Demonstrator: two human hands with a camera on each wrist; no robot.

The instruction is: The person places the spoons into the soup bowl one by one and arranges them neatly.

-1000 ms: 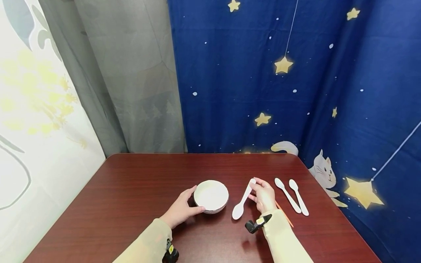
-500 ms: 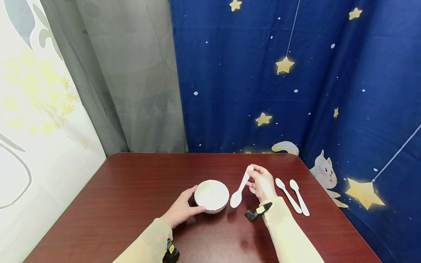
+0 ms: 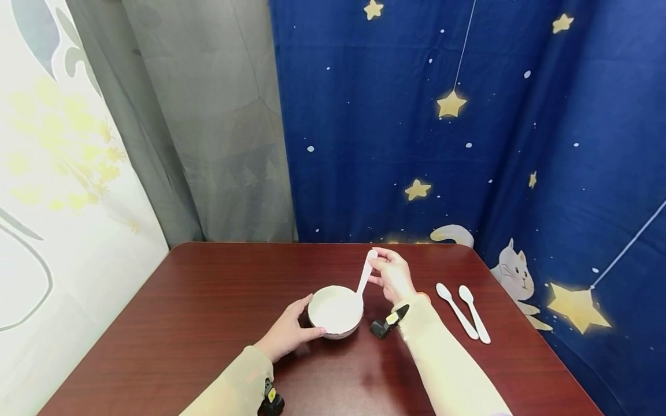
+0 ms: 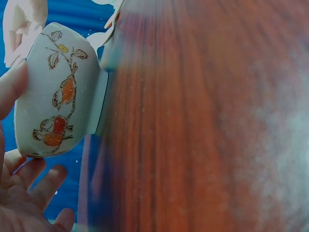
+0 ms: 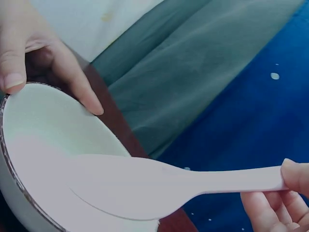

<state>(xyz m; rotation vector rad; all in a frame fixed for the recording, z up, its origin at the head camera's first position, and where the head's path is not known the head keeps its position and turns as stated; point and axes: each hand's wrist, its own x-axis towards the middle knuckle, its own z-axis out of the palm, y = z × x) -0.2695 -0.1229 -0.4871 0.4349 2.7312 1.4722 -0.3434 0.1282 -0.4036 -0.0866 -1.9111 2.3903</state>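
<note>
A white bowl (image 3: 333,315) stands on the table, its outside painted with orange fruit on a branch, as the left wrist view shows. My left hand (image 3: 291,332) grips it from the left, thumb and fingers at the rim. Pinched by its handle end in my right hand (image 3: 392,277) is a white spoon (image 3: 365,277). The spoon slants down to the left, its head at the bowl's inside right. In the right wrist view the spoon's head (image 5: 135,186) overlaps the bowl's opening (image 5: 43,121); whether it touches the inner wall I cannot tell.
Two more white spoons, a left one (image 3: 457,312) and a right one (image 3: 474,315), lie on the red-brown table (image 3: 234,277) to the right. A sliver of something orange (image 3: 425,296) shows by my right cuff, mostly hidden. Curtains (image 3: 364,144) hang behind the table.
My right hand has lifted the spoon and carried it left and away from me, from beside the bowl to over its right side. The left hand and the bowl have stayed put.
</note>
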